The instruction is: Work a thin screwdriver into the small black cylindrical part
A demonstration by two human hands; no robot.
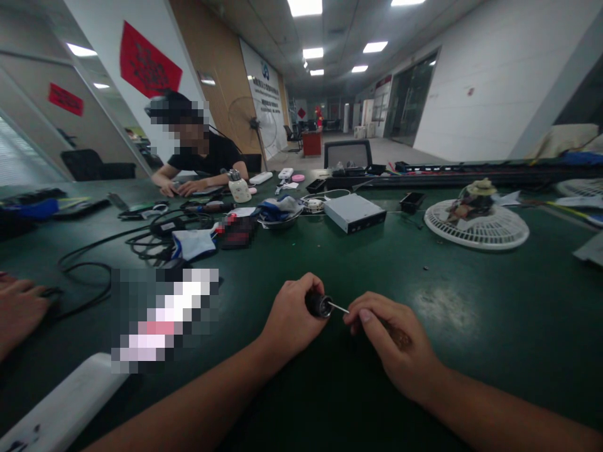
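My left hand (294,311) is wrapped round a small black cylindrical part (319,304), whose open round end faces right. In my right hand (389,339) is a screwdriver (402,338) with an amber-brown handle, mostly covered by the fingers. Its thin metal shaft points left, and the tip reaches the open end of the black part. Whether the tip touches anything inside cannot be seen. Both hands are just above the dark green table (358,263), near its front middle.
Behind the hands lie a silver disc drive (354,212), a white fan grille (475,232), a small black tray (412,201) and cloth gloves (195,243). Black cables (87,263) spread at left. Another person's hand (21,311) rests at the left edge; a person (202,157) sits across.
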